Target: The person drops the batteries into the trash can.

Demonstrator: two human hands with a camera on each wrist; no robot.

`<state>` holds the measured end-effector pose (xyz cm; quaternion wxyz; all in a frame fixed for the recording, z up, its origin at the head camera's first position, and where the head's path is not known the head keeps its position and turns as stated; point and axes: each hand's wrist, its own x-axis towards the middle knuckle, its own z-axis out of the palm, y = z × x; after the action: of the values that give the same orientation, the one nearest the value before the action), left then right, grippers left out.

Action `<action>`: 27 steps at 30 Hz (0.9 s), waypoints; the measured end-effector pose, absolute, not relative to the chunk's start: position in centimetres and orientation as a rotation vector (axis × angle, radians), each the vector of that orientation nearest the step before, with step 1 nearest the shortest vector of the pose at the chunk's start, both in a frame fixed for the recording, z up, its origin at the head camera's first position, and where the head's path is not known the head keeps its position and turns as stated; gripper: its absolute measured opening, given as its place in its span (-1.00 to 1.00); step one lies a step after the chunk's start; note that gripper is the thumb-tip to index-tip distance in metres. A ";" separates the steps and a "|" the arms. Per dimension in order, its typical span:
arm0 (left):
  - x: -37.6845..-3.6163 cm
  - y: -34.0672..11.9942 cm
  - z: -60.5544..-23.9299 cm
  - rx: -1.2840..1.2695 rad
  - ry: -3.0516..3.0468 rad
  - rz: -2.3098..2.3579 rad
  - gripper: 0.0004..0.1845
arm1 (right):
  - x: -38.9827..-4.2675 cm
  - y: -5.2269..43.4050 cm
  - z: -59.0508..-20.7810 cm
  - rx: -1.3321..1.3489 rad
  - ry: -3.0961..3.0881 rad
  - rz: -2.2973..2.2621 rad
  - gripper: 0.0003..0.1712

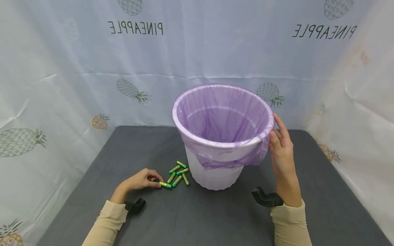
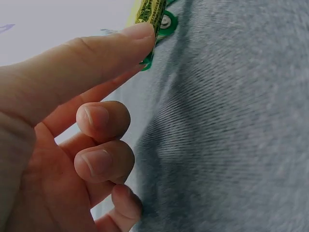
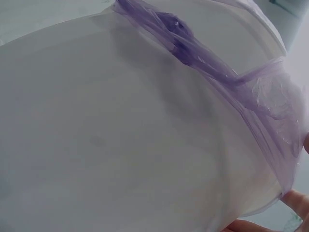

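Note:
Thumb and index finger of my left hand [image 1: 143, 179] pinch the near end of a green-and-gold battery [image 1: 166, 185] low over the table. In the left wrist view that battery [image 2: 153, 12] shows at the top, and the other fingers are bent away from it. Several like batteries [image 1: 177, 181] lie in a loose group just beyond. A white trash bin [image 1: 212, 177] stands to their right, lined with a purple plastic bag [image 1: 229, 160] folded over its rim. My right hand [image 1: 282, 150] touches the bin's right side at the rim, fingers spread against the bag.
The dark grey table [image 1: 203, 218] carries bin and batteries. A white curtain [image 1: 215, 41] with pineapple prints hangs behind and along both sides. Each wrist wears a black camera mount, such as the right one [image 1: 267, 198] near the bin.

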<state>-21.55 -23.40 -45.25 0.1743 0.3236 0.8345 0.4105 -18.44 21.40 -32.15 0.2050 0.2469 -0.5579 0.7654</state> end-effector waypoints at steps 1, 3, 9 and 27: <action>-21.6 -23.5 -45.2 0.921 2.363 1.172 -0.81 | -18.4 21.4 -32.2 0.690 -1.554 2.132 -0.43; -21.6 -23.6 -45.1 0.929 2.362 1.186 -0.81 | -18.4 21.5 -32.2 0.693 -1.556 2.130 -0.43; -21.5 -23.7 -44.5 0.962 2.379 1.187 -0.80 | -18.2 21.5 -32.2 0.676 -1.579 2.120 -0.42; -21.2 -22.4 -39.0 0.858 2.564 1.342 -0.85 | -18.2 21.5 -32.2 0.679 -1.578 2.116 -0.41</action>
<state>-21.16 -22.40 -38.96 0.0614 0.2839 0.8477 0.4439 -18.23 21.47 -32.16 0.2066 0.2438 -0.5666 0.7595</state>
